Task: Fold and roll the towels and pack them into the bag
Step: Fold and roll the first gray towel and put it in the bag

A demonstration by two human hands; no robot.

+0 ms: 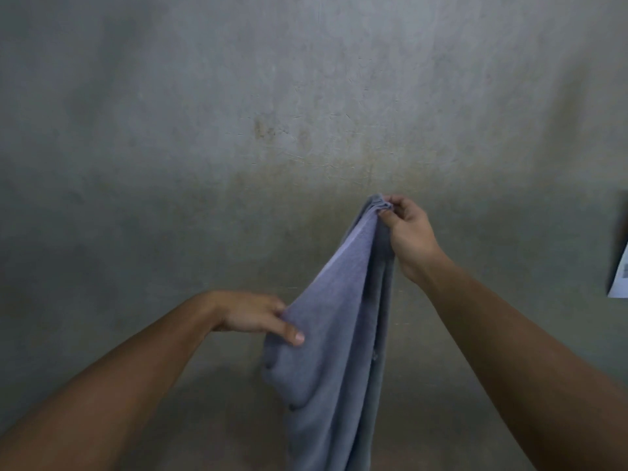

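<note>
A person holds a soft blue-grey terry towel (336, 317) up in the air in front of a stained grey concrete surface (238, 130). The right hand (407, 232) is raised, its fingers (396, 201) pinching a bunched corner at the top of the towel, so the cloth hangs down in long loose folds and runs out of view at the bottom. The lower left hand (251, 312) grips a side edge, thumb over the front and the other fingers hidden behind the cloth. It seems to be drawing that edge outward to spread the towel for folding, an early step. No bag is in view. At the far right edge is a white paper sheet (619, 280) with grey marks too blurred to read. The towel shows no label or brand.
</note>
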